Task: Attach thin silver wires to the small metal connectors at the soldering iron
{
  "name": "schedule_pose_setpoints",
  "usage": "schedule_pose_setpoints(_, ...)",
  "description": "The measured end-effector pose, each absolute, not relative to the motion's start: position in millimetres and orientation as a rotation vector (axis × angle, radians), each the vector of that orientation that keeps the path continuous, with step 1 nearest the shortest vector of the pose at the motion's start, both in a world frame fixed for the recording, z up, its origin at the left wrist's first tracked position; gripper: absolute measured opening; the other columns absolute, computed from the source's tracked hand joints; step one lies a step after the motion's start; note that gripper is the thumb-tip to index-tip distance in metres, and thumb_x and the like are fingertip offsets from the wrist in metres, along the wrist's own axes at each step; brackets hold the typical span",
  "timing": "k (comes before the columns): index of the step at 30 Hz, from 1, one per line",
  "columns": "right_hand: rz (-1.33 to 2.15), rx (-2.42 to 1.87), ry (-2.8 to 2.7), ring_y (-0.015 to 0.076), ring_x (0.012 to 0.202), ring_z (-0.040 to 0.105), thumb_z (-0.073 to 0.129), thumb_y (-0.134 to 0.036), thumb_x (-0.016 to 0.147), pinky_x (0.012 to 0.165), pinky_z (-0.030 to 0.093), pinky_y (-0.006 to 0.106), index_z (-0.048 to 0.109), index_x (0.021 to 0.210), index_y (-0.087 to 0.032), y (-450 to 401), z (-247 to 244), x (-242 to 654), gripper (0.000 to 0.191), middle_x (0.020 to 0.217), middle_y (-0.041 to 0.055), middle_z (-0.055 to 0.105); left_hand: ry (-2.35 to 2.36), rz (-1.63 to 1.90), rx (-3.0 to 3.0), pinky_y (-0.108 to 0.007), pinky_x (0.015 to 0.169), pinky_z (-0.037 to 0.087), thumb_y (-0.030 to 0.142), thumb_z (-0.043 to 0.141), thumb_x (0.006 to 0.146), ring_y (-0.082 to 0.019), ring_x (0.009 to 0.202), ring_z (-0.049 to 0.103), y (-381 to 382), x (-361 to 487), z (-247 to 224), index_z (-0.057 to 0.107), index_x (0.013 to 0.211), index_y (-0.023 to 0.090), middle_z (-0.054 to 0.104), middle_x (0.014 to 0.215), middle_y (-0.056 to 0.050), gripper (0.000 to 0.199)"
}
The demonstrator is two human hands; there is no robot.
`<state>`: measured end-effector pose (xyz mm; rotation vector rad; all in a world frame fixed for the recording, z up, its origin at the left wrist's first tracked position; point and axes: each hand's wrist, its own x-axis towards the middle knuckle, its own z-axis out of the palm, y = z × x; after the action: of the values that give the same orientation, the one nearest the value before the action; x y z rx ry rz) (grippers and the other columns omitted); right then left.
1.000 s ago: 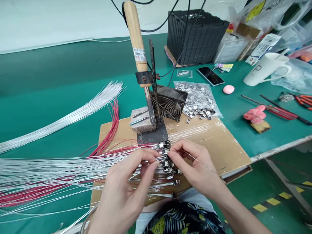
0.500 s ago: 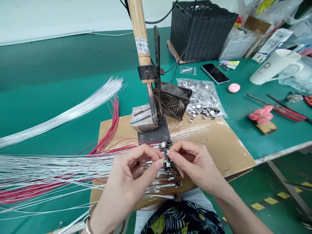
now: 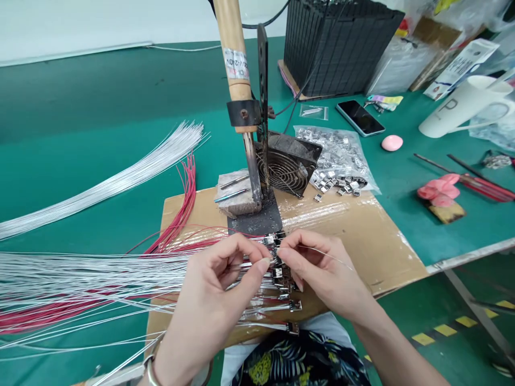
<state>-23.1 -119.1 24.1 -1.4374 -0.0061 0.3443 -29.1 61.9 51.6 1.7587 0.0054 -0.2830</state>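
My left hand [image 3: 225, 292] is closed in a pinch on a white wire [image 3: 244, 265], with its fingertips by a row of small metal connectors [image 3: 278, 273]. Opposite it, my right hand [image 3: 322, 273] pinches a thin silvery strand that looks like solder wire [image 3: 332, 257], which trails back over the palm. The two sets of fingertips nearly meet over the connectors, so the exact contact point is hidden. Many white wires [image 3: 100, 273] run left from the connectors, with red wires [image 3: 52, 313] among them.
A soldering iron [image 3: 246, 145] stands clamped with its tip down, above a stained block [image 3: 237, 206]. Behind are a small fan [image 3: 284, 171] and a bag of connectors [image 3: 338, 150]. Cardboard [image 3: 350, 241] covers the work area. A phone [image 3: 360, 118] and mug [image 3: 454, 107] lie right.
The view has shifted slightly, so the background sits a little differently. My left fingertips have edged slightly closer to the right ones; both hands keep their pinch.
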Motion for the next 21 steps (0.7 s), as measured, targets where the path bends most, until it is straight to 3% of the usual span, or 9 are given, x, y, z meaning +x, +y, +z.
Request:
schedule_pose_setpoints(6, 0.252, -1.573, -0.002, 0.0101, 0.055, 0.047, 0.067, -0.035, 0.098, 0.054, 0.038, 0.026, 0.069, 0.081, -0.019, -120.4, 19.2, -24.6, 0.023, 0.062, -0.0049, 0.054, 0.037, -0.243, 1.752, -0.020, 0.067, 0.052, 0.022, 0.071, 0.087, -0.014, 0.077, 0.069, 57.6, -25.7, 48.6, 0.065, 0.074, 0.019, 0.074, 0.084, -0.001, 0.015)
schedule_pose_setpoints(10, 0.088, -1.699, -0.037, 0.0137, 0.073, 0.059, 0.041, -0.038, 0.111, 0.068, 0.046, 0.030, 0.074, 0.109, -0.025, -125.2, 12.2, -27.5, 0.035, 0.089, 0.0009, 0.065, 0.087, -0.211, 1.762, -0.023, 0.068, 0.052, 0.023, 0.073, 0.085, -0.016, 0.080, 0.069, 57.1, -18.0, 46.8, 0.065, 0.073, 0.018, 0.076, 0.086, -0.003, 0.015)
schedule_pose_setpoints(13, 0.045, -1.723, -0.049, 0.0152, 0.076, 0.059, 0.035, -0.032, 0.111, 0.070, 0.046, 0.032, 0.060, 0.127, -0.028, -128.6, 11.5, -28.8, 0.030, 0.095, 0.0002, 0.066, 0.115, -0.208, 1.778, -0.025, 0.064, 0.049, 0.026, 0.073, 0.085, -0.017, 0.077, 0.067, 58.5, -11.2, 44.0, 0.065, 0.074, 0.018, 0.075, 0.085, -0.004, 0.016)
schedule_pose_setpoints(16, -0.039, -1.832, -0.057, 0.0151, 0.073, 0.054, 0.039, -0.025, 0.109, 0.068, 0.041, 0.033, 0.055, 0.104, -0.025, -129.5, 17.1, -27.0, 0.017, 0.083, -0.0021, 0.059, 0.119, -0.186, 1.791, -0.026, 0.061, 0.046, 0.028, 0.075, 0.084, -0.017, 0.074, 0.065, 60.0, -4.7, 41.6, 0.066, 0.073, 0.018, 0.074, 0.082, -0.003, 0.018)
schedule_pose_setpoints(18, -0.086, -1.919, -0.086, 0.0147, 0.070, 0.048, 0.041, -0.021, 0.107, 0.065, 0.037, 0.033, 0.047, 0.084, -0.023, -128.6, 22.4, -23.8, 0.023, 0.077, -0.0025, 0.050, 0.129, -0.181, 1.790, -0.026, 0.061, 0.045, 0.029, 0.076, 0.083, -0.017, 0.073, 0.065, 60.6, -0.7, 41.1, 0.066, 0.073, 0.018, 0.075, 0.082, -0.004, 0.018)
schedule_pose_setpoints(21, -0.137, -1.967, -0.158, 0.0147, 0.084, 0.056, 0.048, -0.015, 0.101, 0.076, 0.042, 0.031, 0.047, 0.080, -0.022, -124.7, 28.1, -17.4, 0.023, 0.088, -0.0003, 0.058, 0.145, -0.193, 1.784, -0.026, 0.060, 0.044, 0.029, 0.077, 0.082, -0.016, 0.070, 0.064, 60.4, 5.2, 41.8, 0.067, 0.073, 0.017, 0.075, 0.081, -0.004, 0.018)
